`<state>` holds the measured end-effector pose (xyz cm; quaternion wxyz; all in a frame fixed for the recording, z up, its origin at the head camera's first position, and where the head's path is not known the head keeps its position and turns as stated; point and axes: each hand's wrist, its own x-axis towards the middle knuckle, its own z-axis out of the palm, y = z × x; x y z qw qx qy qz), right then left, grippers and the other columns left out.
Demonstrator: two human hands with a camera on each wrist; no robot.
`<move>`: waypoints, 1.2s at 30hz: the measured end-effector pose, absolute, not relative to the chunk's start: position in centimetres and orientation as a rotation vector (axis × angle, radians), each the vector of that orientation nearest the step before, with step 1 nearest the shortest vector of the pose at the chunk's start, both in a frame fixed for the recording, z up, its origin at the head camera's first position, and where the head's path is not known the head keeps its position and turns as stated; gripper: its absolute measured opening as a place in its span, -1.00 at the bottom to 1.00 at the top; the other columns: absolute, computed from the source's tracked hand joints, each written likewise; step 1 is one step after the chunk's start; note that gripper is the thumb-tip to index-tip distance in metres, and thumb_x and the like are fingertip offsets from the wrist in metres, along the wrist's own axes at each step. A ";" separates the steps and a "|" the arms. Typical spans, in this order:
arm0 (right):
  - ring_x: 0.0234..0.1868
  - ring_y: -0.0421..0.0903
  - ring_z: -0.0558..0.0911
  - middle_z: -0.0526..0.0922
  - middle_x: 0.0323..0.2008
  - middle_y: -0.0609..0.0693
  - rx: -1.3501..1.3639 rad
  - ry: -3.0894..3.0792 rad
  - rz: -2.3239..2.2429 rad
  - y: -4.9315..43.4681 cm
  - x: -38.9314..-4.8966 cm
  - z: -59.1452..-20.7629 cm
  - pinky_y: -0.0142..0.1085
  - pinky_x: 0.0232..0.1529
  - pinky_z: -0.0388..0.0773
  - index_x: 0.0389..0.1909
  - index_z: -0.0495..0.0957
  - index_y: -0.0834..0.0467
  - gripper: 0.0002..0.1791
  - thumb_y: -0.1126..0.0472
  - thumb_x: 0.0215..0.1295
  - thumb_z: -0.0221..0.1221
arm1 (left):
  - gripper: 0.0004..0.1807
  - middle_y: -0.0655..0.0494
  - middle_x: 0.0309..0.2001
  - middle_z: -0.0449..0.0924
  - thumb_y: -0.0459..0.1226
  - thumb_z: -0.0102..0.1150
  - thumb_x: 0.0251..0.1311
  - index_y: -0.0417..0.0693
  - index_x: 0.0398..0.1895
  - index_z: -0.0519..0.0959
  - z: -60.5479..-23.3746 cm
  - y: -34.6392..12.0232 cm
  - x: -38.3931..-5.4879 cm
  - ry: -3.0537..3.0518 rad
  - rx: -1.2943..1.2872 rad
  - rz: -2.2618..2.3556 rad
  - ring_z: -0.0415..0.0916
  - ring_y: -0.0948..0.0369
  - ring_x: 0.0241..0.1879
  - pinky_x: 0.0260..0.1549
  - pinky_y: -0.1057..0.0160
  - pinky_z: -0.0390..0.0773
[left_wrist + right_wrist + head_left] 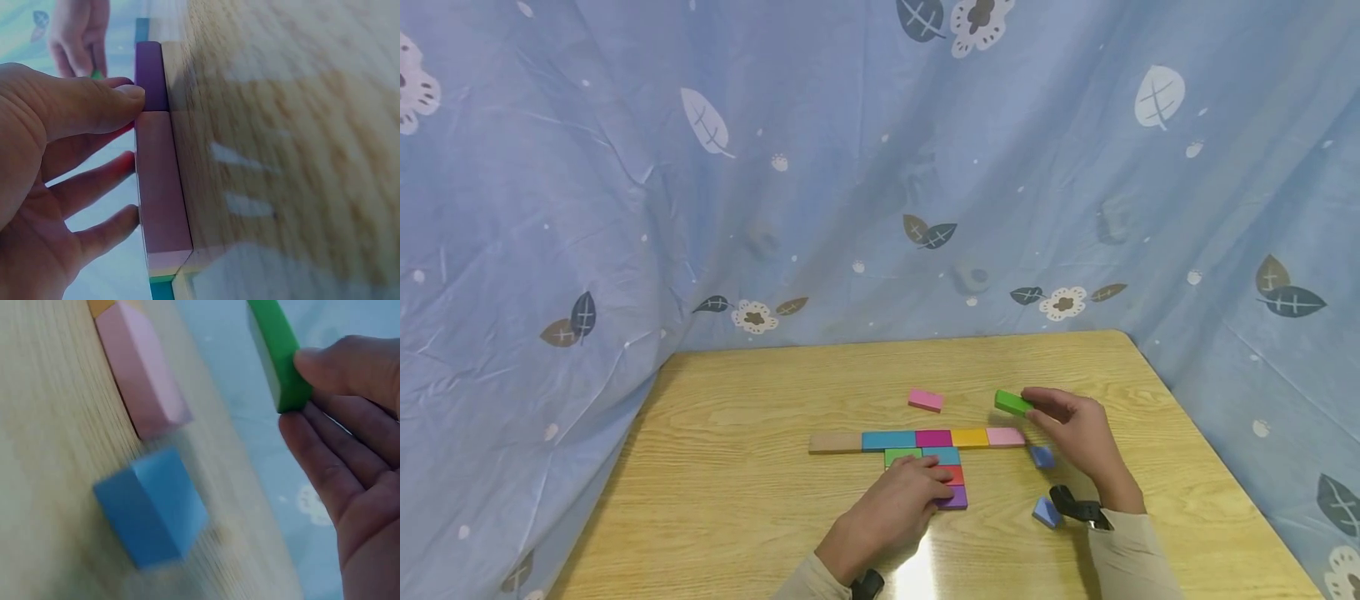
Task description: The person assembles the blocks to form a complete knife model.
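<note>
My right hand (1078, 433) pinches a green block (1011, 403) by one end, between thumb and fingertips, raised off the table. The left hand (898, 504) rests on a cluster of flat blocks, fingers spread over a red block (955, 474) and a purple block (953, 498); its palm hides part of the cluster. In the left wrist view the thumb touches a purple block (152, 75). Above the cluster runs a row: tan (835, 442), blue (887, 439), magenta (932, 437), yellow (969, 437) and pink (1004, 436) blocks.
A single pink block (926, 400) lies behind the row. Two blue blocks, one (1042, 456) by the row's right end and a triangular one (1047, 512) nearer, lie beside the right forearm. A patterned blue curtain (850, 167) hangs behind the wooden table (730, 417).
</note>
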<state>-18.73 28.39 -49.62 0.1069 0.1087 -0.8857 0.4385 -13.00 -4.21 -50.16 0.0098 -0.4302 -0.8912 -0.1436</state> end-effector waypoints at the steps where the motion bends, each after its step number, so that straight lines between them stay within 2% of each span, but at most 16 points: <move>1: 0.08 -0.20 0.83 0.83 0.13 0.22 0.319 -2.592 1.289 28.6 -18.1 -49.5 -0.67 -0.01 0.66 0.23 0.76 0.20 -0.63 0.31 0.45 0.43 | -0.64 0.25 0.29 0.75 -0.40 0.37 0.36 0.20 0.09 0.85 -50.1 -4.2 -13.0 -2.782 -1.342 -0.449 0.62 0.03 0.42 0.39 0.01 0.65; 6: 0.05 -0.48 0.74 0.84 0.09 0.23 0.347 -2.538 1.295 28.9 -15.6 -48.9 -0.69 -0.03 0.66 0.20 0.77 0.20 -0.63 0.39 0.40 0.44 | -0.64 0.26 0.32 0.73 -0.39 0.36 0.39 0.20 0.13 0.84 -50.0 -4.3 -13.0 -2.811 -1.327 -0.459 0.59 0.04 0.45 0.43 0.01 0.61; 9: 0.05 -0.51 0.72 0.84 0.09 0.23 0.378 -2.535 1.299 28.6 -14.8 -48.8 -0.69 -0.01 0.65 0.20 0.77 0.21 -0.62 0.43 0.38 0.44 | -0.63 0.27 0.33 0.72 -0.38 0.35 0.41 0.20 0.15 0.84 -50.0 -4.3 -13.0 -2.834 -1.313 -0.463 0.57 0.05 0.48 0.47 0.02 0.57; 17: 0.04 -0.29 0.81 0.87 0.04 0.09 0.515 -2.579 1.201 27.2 -14.6 -49.3 -0.64 0.04 0.67 0.15 0.80 0.18 -0.61 0.45 0.32 0.47 | -0.63 0.27 0.32 0.73 -0.39 0.36 0.40 0.19 0.15 0.84 -50.0 -4.3 -13.0 -2.832 -1.311 -0.479 0.57 0.05 0.47 0.47 0.03 0.58; 19: 0.04 -0.27 0.82 0.88 0.03 0.05 0.540 -2.606 1.178 26.8 -14.7 -49.4 -0.56 0.03 0.73 0.15 0.80 0.18 -0.62 0.44 0.32 0.47 | -0.63 0.28 0.31 0.74 -0.39 0.36 0.39 0.19 0.15 0.84 -50.0 -4.3 -13.0 -2.823 -1.319 -0.477 0.58 0.05 0.47 0.46 0.03 0.58; 22: 0.07 -0.15 0.83 0.88 0.05 0.02 0.552 -2.671 1.125 26.3 -14.8 -49.3 -0.32 0.04 0.83 0.14 0.81 0.15 -0.63 0.43 0.32 0.47 | -0.63 0.28 0.31 0.74 -0.40 0.35 0.40 0.19 0.15 0.84 -50.1 -4.2 -13.0 -2.823 -1.322 -0.481 0.58 0.05 0.46 0.46 0.02 0.59; 26: 0.10 -0.05 0.82 0.86 0.09 -0.01 0.597 -2.737 1.031 25.7 -15.0 -49.2 -0.11 0.05 0.85 0.13 0.83 0.12 -0.61 0.43 0.32 0.46 | -0.63 0.28 0.31 0.74 -0.40 0.36 0.40 0.18 0.14 0.85 -50.0 -4.2 -13.0 -2.824 -1.322 -0.480 0.59 0.05 0.46 0.46 0.02 0.59; 36: 0.09 -0.02 0.84 0.87 0.06 -0.02 0.786 -2.742 0.977 25.1 -15.6 -49.8 -0.07 0.08 0.84 0.13 0.83 0.14 -0.58 0.46 0.26 0.49 | -0.63 0.26 0.29 0.75 -0.41 0.36 0.37 0.19 0.11 0.85 -50.2 -4.2 -13.0 -2.805 -1.339 -0.483 0.61 0.03 0.43 0.42 0.01 0.62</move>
